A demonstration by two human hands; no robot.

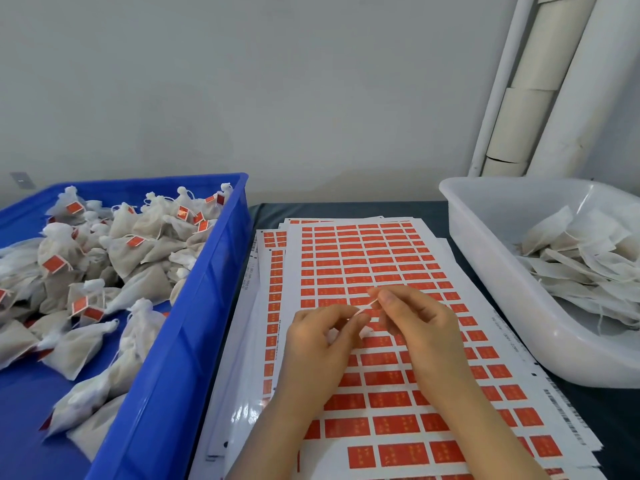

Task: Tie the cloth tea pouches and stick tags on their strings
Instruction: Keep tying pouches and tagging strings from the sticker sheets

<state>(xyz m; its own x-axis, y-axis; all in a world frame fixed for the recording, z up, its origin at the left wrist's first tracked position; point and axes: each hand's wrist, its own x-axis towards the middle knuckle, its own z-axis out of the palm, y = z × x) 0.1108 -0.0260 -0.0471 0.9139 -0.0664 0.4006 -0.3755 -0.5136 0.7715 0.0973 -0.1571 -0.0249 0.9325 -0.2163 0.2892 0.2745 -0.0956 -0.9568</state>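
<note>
Tea pouches lay in two groups on either side of the work area. The tied pouches [138, 237], many bearing a red tag [53, 264] on the string, were heaped in a blue crate [194, 323] at the left, while flat untied pouches [588, 258] were piled in a white tub [502, 282] at the right. Between the two containers, a stack of white sticker sheets [346, 258] printed with rows of red labels lay on a dark table [433, 213], the sheets slightly fanned so that the edges of the lower ones showed at the left. Both hands were raised just above the top sheet, near its middle, and were close together. The left hand [318, 344] had its fingers curled, with thumb and forefinger pinching one end of a short white string [363, 308]. The right hand [419, 327] pinched the other end between its fingertips – the string ran taut and slanted upward from left to right between them. A small white scrap showed below the string, between the hands; whether it belonged to a pouch could not be told. Behind the table stood a pale wall, and white pipes [540, 81] rose in the right corner above the tub.
</note>
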